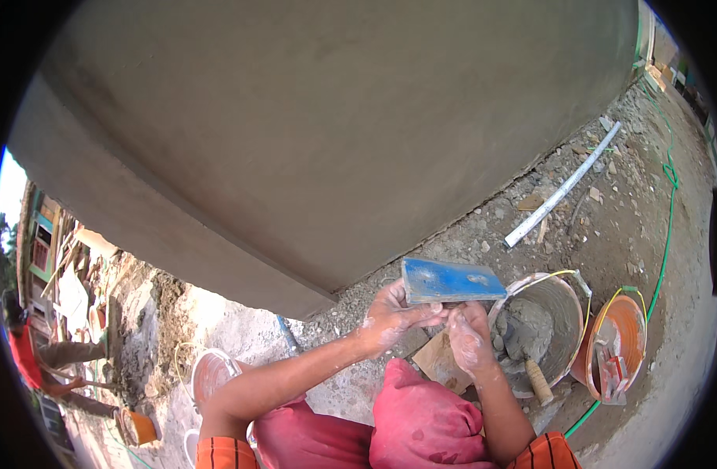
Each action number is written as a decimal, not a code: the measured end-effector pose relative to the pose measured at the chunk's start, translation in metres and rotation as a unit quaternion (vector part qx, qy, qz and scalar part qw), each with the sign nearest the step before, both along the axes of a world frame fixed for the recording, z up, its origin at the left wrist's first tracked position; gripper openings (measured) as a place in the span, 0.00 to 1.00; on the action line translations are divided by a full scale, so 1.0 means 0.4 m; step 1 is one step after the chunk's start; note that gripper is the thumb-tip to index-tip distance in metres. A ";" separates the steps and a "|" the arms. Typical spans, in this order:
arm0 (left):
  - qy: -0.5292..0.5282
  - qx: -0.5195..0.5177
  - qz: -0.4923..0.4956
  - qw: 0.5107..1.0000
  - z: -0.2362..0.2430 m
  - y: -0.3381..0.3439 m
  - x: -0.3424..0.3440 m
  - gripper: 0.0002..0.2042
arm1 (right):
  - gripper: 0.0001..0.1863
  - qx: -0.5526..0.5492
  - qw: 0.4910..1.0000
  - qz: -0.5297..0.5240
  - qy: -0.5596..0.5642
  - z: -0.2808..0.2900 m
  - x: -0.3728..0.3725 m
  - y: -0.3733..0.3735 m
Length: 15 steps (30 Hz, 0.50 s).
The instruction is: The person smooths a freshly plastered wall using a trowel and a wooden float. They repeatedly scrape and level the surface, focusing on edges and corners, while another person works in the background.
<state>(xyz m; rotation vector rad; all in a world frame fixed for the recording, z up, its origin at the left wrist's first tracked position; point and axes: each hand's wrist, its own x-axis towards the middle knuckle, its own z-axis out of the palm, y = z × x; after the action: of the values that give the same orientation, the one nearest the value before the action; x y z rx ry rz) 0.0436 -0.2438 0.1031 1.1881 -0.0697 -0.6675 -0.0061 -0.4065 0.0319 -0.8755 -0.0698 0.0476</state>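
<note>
A flat blue plastering float (450, 281) is held level in front of me, its face dusted with mortar. My left hand (394, 314) grips its underside from the left, thumb along the lower edge. At the float's lower right edge my right hand (469, 338) touches it, fingers curled under it; whether it grips the handle is hidden. Both hands are smeared with grey cement. Just right of them stands an orange pan (566, 336) holding wet grey mortar (524, 328) and a wooden-handled trowel (537, 381).
A freshly plastered grey wall (311, 125) fills the upper view. A second orange pan (618, 344) with a red tool sits at right. A white pipe (563, 187) and green hose (667, 234) lie on rubble. My knees in red trousers (421, 426) are below. Another person (30, 352) crouches far left.
</note>
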 end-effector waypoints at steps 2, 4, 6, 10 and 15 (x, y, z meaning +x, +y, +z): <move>-0.039 0.018 -0.057 0.997 -0.006 0.004 -0.012 0.25 | 0.22 0.032 0.995 -0.087 -0.024 -0.001 0.027 -0.013; -0.122 0.034 -0.129 0.984 -0.010 -0.017 -0.045 0.32 | 0.21 0.066 0.986 -0.149 -0.030 0.014 0.005 -0.074; -0.077 0.177 -0.291 0.937 0.029 0.049 -0.059 0.37 | 0.21 0.131 0.980 -0.145 -0.027 0.072 -0.042 -0.185; -0.050 0.289 -0.358 0.886 0.046 0.140 -0.083 0.31 | 0.20 -0.009 0.967 -0.255 -0.026 0.085 -0.117 -0.485; -0.011 0.268 -0.217 0.939 0.036 0.235 -0.108 0.30 | 0.20 -0.478 0.721 -0.453 0.217 0.081 -0.219 -0.871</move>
<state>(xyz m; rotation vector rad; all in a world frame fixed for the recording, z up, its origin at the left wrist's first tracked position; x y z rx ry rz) 0.0003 -0.1497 0.1176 1.7304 -0.1803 -1.1060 -0.0935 -0.7550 0.0645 -1.8362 0.9197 -0.6996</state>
